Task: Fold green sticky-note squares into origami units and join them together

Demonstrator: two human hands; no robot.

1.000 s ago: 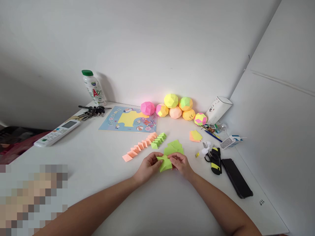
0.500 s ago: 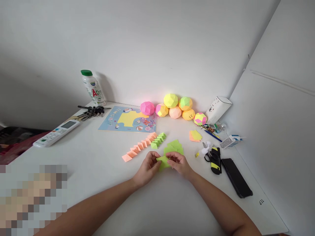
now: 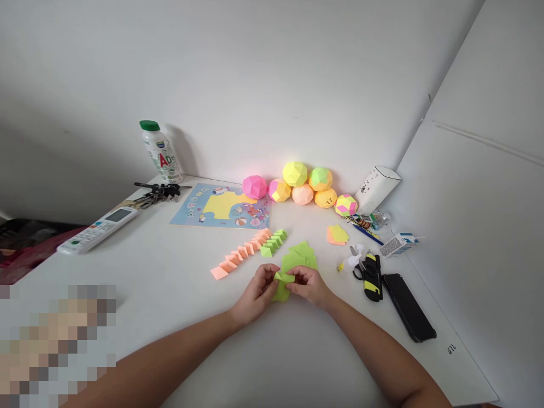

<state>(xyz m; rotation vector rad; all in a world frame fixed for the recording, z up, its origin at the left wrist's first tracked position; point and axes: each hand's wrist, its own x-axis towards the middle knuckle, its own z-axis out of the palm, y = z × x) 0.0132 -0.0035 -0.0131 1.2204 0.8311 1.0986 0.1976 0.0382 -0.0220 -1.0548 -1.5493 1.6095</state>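
Between my two hands is a small folded piece of green paper (image 3: 284, 277). My left hand (image 3: 257, 292) pinches its left side, and my right hand (image 3: 312, 285) grips the right side between thumb and fingers. Part of the paper is hidden by the fingertips. Just beyond lie loose green paper sheets (image 3: 302, 254) in an overlapping pile. A row of folded green paper pieces (image 3: 273, 243) stands to the left of that pile, beside a longer slanting row of folded peach paper pieces (image 3: 240, 254).
Several faceted paper balls (image 3: 294, 174) sit against the wall, some by a blue printed card (image 3: 219, 207). A white bottle (image 3: 161, 152), keys (image 3: 158, 194) and a remote control (image 3: 98, 229) are left. Scissors (image 3: 360, 271), a yellow-black cutter (image 3: 373, 277) and a black phone (image 3: 409, 307) lie right.
The paper in my hands has been turned or folded, with a narrow raised flap now showing between the fingers. Both hands have shifted only slightly.
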